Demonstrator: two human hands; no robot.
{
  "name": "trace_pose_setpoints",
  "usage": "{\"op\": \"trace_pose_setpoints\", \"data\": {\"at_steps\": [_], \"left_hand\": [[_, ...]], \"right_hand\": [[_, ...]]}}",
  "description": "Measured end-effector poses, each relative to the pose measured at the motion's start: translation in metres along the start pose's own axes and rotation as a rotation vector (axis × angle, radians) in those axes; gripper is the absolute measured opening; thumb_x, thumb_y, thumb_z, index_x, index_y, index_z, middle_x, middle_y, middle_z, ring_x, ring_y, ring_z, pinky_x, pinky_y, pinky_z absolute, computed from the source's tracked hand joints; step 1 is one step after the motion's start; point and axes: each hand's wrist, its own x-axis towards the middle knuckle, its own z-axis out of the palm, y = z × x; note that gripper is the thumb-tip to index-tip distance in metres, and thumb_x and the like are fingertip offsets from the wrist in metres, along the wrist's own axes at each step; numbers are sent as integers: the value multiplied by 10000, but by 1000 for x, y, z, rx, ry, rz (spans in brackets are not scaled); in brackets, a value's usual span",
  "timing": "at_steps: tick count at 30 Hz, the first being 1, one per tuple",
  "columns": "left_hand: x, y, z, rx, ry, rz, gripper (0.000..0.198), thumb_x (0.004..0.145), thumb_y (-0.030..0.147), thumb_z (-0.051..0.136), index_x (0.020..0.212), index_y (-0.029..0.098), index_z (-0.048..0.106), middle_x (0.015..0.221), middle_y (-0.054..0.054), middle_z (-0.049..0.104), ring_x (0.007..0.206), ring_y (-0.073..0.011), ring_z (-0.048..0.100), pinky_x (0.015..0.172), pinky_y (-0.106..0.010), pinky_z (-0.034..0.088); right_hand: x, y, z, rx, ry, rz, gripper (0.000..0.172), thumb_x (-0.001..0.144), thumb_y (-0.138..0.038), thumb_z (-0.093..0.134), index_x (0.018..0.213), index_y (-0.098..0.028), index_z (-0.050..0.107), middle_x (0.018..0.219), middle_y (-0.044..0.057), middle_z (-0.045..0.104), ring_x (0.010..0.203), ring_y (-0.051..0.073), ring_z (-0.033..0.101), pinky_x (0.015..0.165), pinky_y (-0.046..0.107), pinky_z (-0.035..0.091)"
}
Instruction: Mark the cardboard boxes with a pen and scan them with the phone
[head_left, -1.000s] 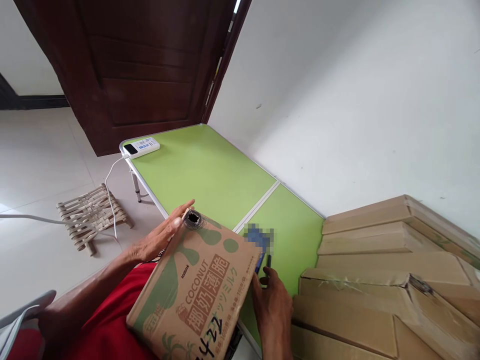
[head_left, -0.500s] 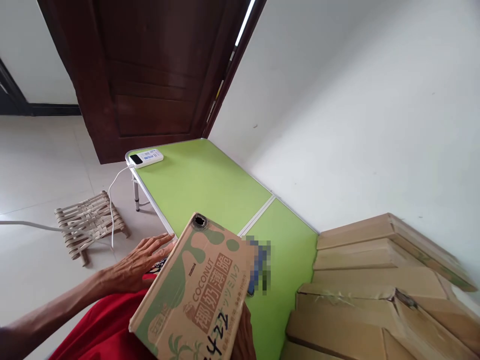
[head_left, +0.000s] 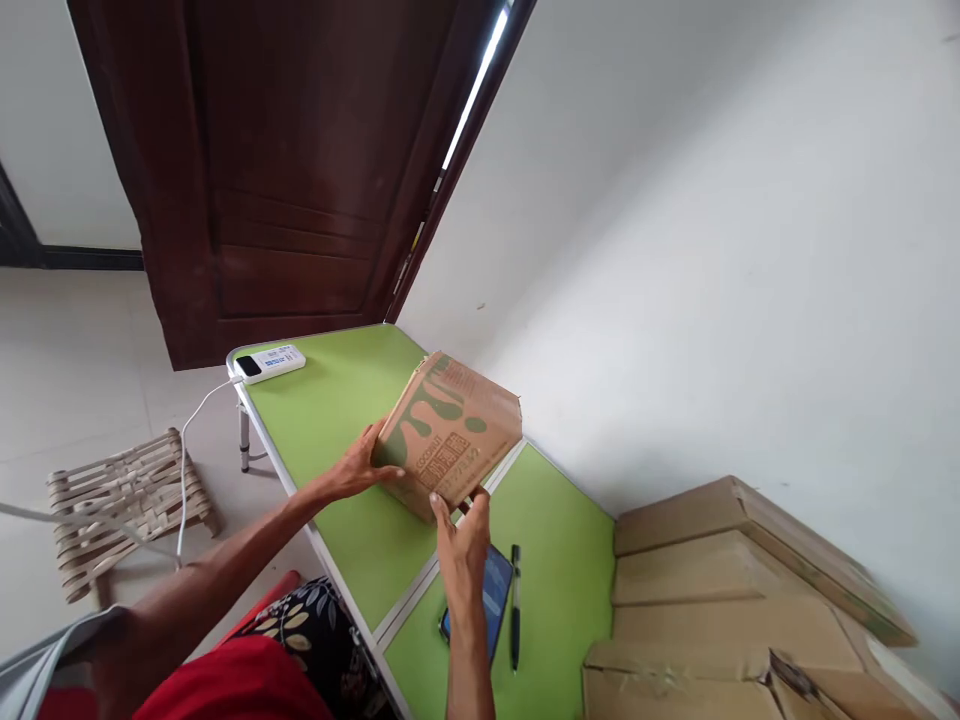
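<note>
A brown cardboard box [head_left: 450, 430] with green drip print and the word COCONUT is tilted above the green folding table [head_left: 352, 385]. My left hand [head_left: 364, 462] grips its left side, thumb on the printed face. At the near right corner, my right hand [head_left: 463, 530] holds the box with thumb and fingers. Whether the box's lower edge touches the table is hidden. Beneath my right wrist lies a phone [head_left: 496, 590] with a lit screen, partly covered by the arm. A black pen [head_left: 515, 610] rests to the right of the phone.
Several flattened or stacked cardboard boxes [head_left: 682, 570] stand at the right against the white wall [head_left: 675, 250]. A white device [head_left: 277, 362] with a cable sits on the table's far left corner. A woven stool [head_left: 131, 505] is on the floor. A dark red door [head_left: 285, 180] stands behind.
The box has moved away from my body to over the table and turned. My left hand, earlier flat beside it, now grips it. Phone and pen have come into clear view.
</note>
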Motion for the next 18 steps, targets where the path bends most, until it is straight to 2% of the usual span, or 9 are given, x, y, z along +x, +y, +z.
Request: {"op": "trace_pose_setpoints", "data": {"at_steps": [4, 8, 13, 18], "left_hand": [[70, -31, 20, 7, 78, 3, 942, 757, 485, 883, 1568, 217, 485, 1494, -138, 610, 1419, -388, 529, 1217, -567, 440], [128, -53, 29, 31, 71, -24, 843, 738, 341, 918, 1480, 180, 552, 1396, -149, 669, 1317, -374, 599, 1158, -561, 490], [188, -73, 52, 48, 88, -38, 514, 974, 406, 745, 1412, 182, 595, 1416, -132, 632, 1269, -313, 632, 1090, -549, 526], [237, -92, 73, 78, 128, -65, 744, 858, 477, 829, 1459, 180, 507, 1407, -166, 628, 1338, -367, 561, 1145, -521, 478]], "right_hand": [[58, 17, 25, -121, 76, 33, 510, 953, -539, 624, 1261, -140, 547, 1263, 217, 651, 1193, 359, 636, 1036, 544, 526], [107, 34, 34, -223, 104, 87, 390, 1009, -420, 699, 1303, -172, 633, 1312, 116, 665, 1183, 287, 664, 1022, 516, 557], [167, 53, 42, -317, 101, 131, 397, 1020, -400, 714, 1351, -192, 646, 1374, 108, 656, 1194, 281, 674, 1008, 516, 585], [221, 82, 51, -350, 70, 124, 410, 1017, -400, 719, 1363, -195, 642, 1396, 111, 646, 1211, 287, 668, 1017, 524, 581]]}}
